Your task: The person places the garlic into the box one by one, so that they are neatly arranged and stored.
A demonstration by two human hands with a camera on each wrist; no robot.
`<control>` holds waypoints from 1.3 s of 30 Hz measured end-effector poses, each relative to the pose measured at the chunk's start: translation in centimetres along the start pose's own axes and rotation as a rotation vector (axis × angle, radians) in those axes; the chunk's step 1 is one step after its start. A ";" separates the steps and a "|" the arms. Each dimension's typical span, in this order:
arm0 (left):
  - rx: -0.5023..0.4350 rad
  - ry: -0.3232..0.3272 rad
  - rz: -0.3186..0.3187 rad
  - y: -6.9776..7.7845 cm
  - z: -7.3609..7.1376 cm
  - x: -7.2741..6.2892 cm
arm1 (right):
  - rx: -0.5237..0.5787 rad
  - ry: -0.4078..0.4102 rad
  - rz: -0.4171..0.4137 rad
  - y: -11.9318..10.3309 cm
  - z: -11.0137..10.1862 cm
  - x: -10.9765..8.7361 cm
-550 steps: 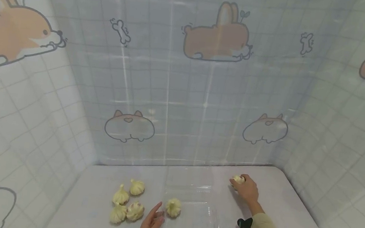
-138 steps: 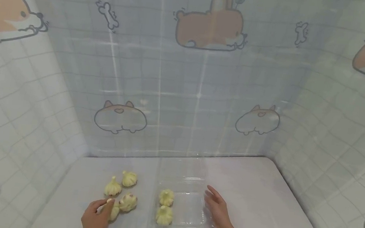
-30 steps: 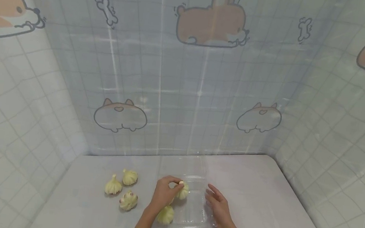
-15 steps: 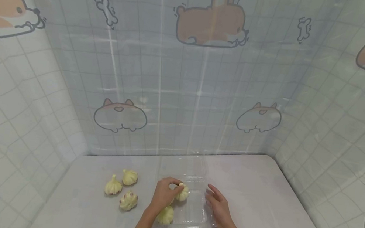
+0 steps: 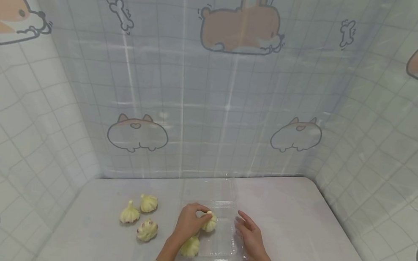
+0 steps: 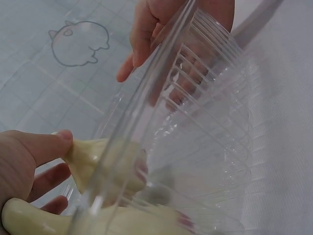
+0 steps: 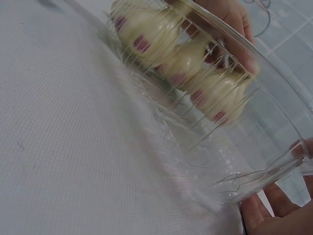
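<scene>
With thumb and finger, my left hand (image 5: 188,223) pinches the stem of a garlic bulb (image 5: 209,222) inside the clear plastic container (image 5: 215,254). Another garlic bulb (image 5: 191,247) sits in the container's near left part; a third is mostly hidden behind my left hand in the head view. Through the ribbed wall, the right wrist view shows three bulbs in a row, the held garlic bulb (image 7: 222,95) among them. My right hand (image 5: 253,239) rests along the container's right side, its fingers fairly straight and touching the wall (image 7: 274,171).
Left of the container, three more garlic bulbs lie on the white table: one garlic bulb (image 5: 149,203) at the back, one (image 5: 130,213) at the left, one (image 5: 147,230) nearer. The container's open lid (image 5: 208,190) lies flat behind it. Patterned curtains (image 5: 214,84) enclose the table.
My left hand took a garlic bulb from the left group into the container, and has since shifted it slightly nearer. My right hand earlier held a bulb at the right; now it stays beside the container.
</scene>
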State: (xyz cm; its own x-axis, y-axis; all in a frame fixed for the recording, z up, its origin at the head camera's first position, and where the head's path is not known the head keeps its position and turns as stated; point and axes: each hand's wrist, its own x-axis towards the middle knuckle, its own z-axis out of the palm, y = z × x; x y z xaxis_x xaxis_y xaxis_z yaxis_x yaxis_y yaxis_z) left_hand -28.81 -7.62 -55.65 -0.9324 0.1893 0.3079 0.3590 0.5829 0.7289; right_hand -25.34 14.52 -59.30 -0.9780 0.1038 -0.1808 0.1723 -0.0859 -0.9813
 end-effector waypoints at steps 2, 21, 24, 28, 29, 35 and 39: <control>0.006 -0.008 -0.010 0.1 0.0 0.0 | -0.001 0.001 0.003 0.0 0.0 0.0; 0.067 -0.063 -0.019 0.2 -0.1 -0.3 | 0.012 -0.008 0.003 0.1 -0.2 0.0; 0.064 -0.065 -0.023 0.2 -0.1 -0.3 | 0.010 -0.012 -0.006 0.2 -0.2 0.0; 0.064 -0.061 -0.016 0.3 -0.2 -0.3 | 0.016 -0.005 -0.006 0.1 -0.2 -0.1; 0.065 -0.059 -0.013 0.3 -0.2 -0.3 | 0.016 -0.004 -0.008 0.1 -0.1 -0.1; 0.064 -0.034 0.002 0.2 -0.1 -0.3 | 0.011 -0.004 -0.006 0.2 -0.2 -0.1; 0.056 -0.015 0.001 0.4 -0.3 -0.4 | 0.008 -0.010 -0.005 0.2 -0.2 -0.1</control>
State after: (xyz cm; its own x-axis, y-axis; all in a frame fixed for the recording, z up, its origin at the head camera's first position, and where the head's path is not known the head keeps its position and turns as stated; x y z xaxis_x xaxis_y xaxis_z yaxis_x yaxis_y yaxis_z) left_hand -28.26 -7.72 -55.31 -0.9327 0.2016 0.2991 0.3576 0.6258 0.6932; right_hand -25.19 14.69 -59.54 -0.9800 0.0947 -0.1752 0.1664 -0.0936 -0.9816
